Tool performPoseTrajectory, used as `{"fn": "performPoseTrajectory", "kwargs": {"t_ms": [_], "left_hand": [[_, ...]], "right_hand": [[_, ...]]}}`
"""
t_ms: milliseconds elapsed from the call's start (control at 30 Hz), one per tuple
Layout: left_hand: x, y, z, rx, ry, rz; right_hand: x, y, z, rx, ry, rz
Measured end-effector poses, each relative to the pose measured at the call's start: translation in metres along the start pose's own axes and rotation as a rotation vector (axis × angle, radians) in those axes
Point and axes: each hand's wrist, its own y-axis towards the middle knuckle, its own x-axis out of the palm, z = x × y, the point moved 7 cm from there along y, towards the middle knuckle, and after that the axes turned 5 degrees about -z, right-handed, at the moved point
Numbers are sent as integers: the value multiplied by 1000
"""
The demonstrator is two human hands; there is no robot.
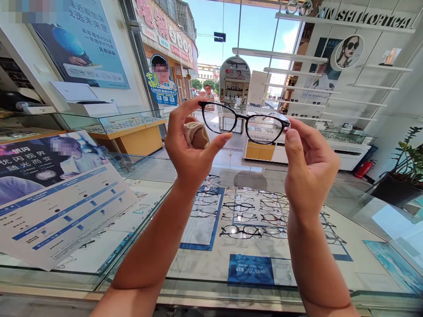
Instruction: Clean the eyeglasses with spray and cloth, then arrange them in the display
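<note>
A pair of black-rimmed eyeglasses (243, 117) is held up at chest height above the glass counter, tilted with its right end lower. My left hand (188, 158) has its index finger at the left end of the frame, and its thumb reaches under the left lens. Bunched in the same hand is a beige cloth (197, 134). At the other end, my right hand (310, 171) pinches the frame near the hinge between thumb and fingers. The temples are mostly hidden behind the lenses and hands.
Beneath my arms, the glass display counter (198, 275) shows several rows of eyeglasses (241, 231) and a blue-and-white card (251, 269). A printed sign (66, 198) stands at left. Farther off are an arched mirror (235, 79), wall shelves (297, 72) and a potted plant (403, 171).
</note>
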Motion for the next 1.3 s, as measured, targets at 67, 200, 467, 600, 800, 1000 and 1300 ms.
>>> {"fn": "performPoseTrajectory", "kwargs": {"t_ms": [67,200,467,600,800,1000,1300], "left_hand": [[-1,0,3,-2,-14,-9],[-4,-1,11,7,-55,-19],[-6,-1,35,57,82,-17],[-5,-2,36,58,58,-41],[1,-8,21,56,-25,-45],[5,-10,13,57,-22,-23],[11,-10,11,33,69,12]], "right_hand": [[0,1,2,4,2,1],[-2,4,9,12,-37,11],[-2,9,29,66,40,-2],[1,10,35,79,58,-24],[2,11,35,63,42,-23],[0,11,28,36,2,0],[-3,10,19,7,29,62]]}}
